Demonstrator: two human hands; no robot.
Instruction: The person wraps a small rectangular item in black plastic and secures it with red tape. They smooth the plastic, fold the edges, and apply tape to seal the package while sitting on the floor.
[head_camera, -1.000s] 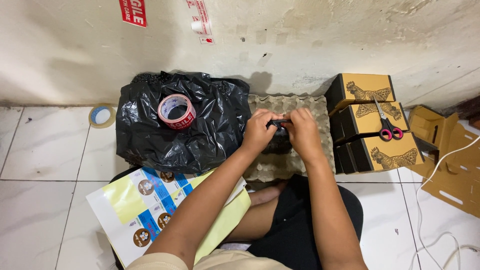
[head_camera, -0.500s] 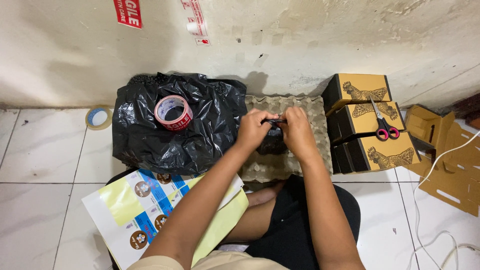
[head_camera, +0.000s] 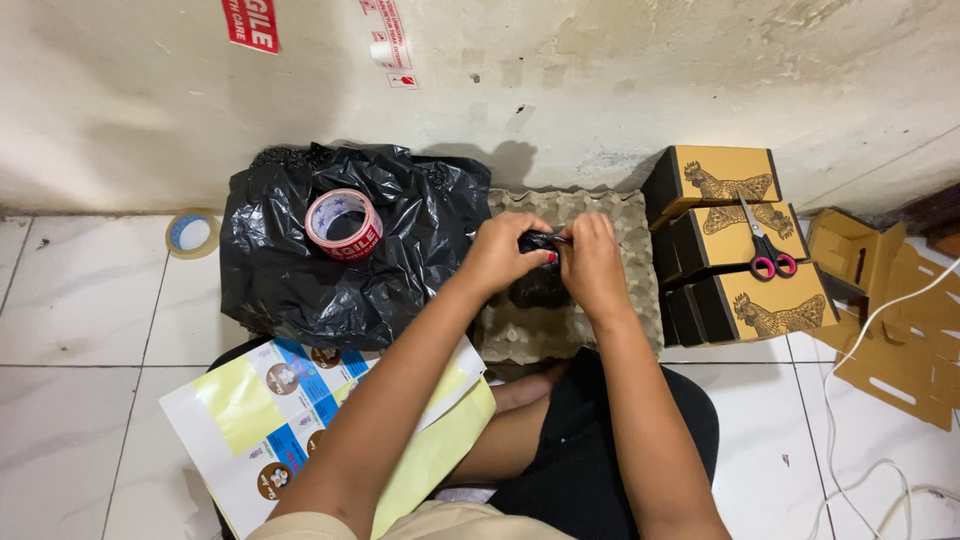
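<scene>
Over egg tray (head_camera: 620, 215): bag (head_camera: 541, 242), seemingly pinched.

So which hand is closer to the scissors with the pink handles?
The right hand. It sits on the small black bag over the egg tray, on the side toward the scissors on the boxes. The left hand is farther, beyond it.

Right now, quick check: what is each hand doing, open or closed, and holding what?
Left hand: closed, pinching the small black bag.
Right hand: closed, gripping the same black bag over the egg tray.
</scene>
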